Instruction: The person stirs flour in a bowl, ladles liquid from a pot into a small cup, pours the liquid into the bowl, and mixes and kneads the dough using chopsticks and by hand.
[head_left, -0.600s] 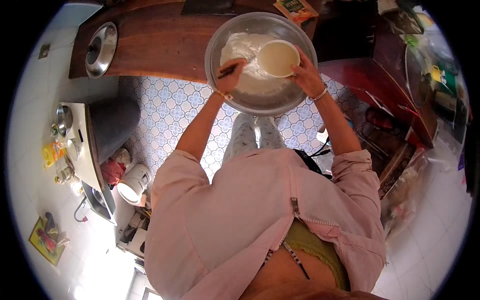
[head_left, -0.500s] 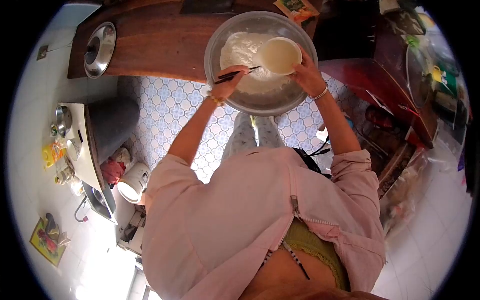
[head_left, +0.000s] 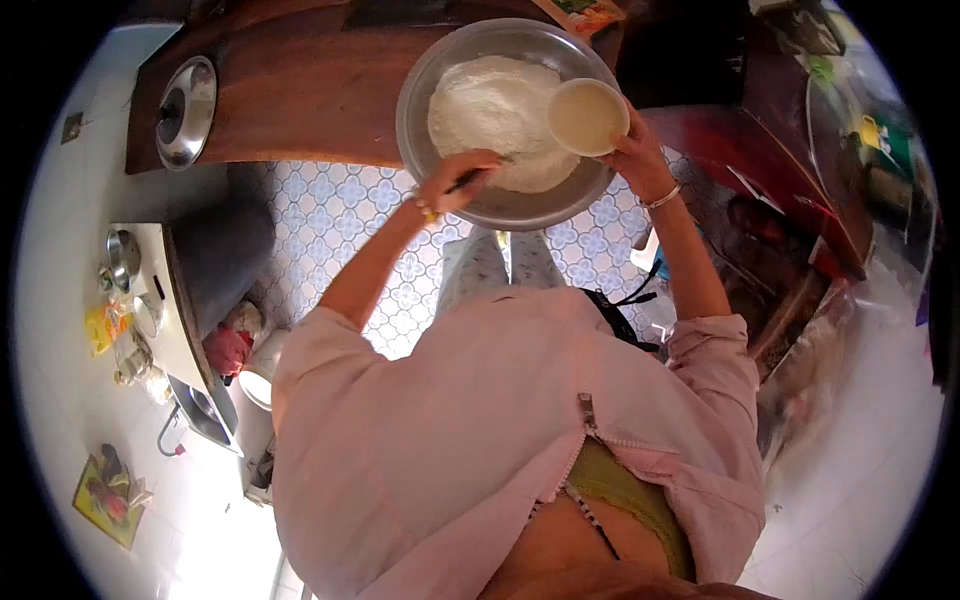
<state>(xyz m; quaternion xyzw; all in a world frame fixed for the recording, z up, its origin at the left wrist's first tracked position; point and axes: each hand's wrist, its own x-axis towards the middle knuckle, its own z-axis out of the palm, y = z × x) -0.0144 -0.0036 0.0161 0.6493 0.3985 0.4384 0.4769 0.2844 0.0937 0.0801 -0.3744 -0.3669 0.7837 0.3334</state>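
Observation:
A large metal basin (head_left: 412,160) holds white flour (head_left: 480,105). My left hand (head_left: 458,182) is closed on dark chopsticks (head_left: 466,180) at the basin's near left edge; their tips are hard to make out against the flour. Over the right side of the basin, my right hand (head_left: 640,155) grips a small round bowl (head_left: 588,117) by its right rim. Pale liquid or paste seems to be inside this bowl.
A wooden table (head_left: 290,85) extends left from the basin, with a metal lid (head_left: 187,112) at its far end. Behind the basin lies a colourful packet (head_left: 590,15). A dark red cabinet (head_left: 720,150) stands to the right, and a white bucket (head_left: 262,370) at the lower left.
The bowl in my right hand has moved right relative to the basin. My left hand has shifted slightly, with the chopsticks pointing more into the flour. The whole view has shifted a little.

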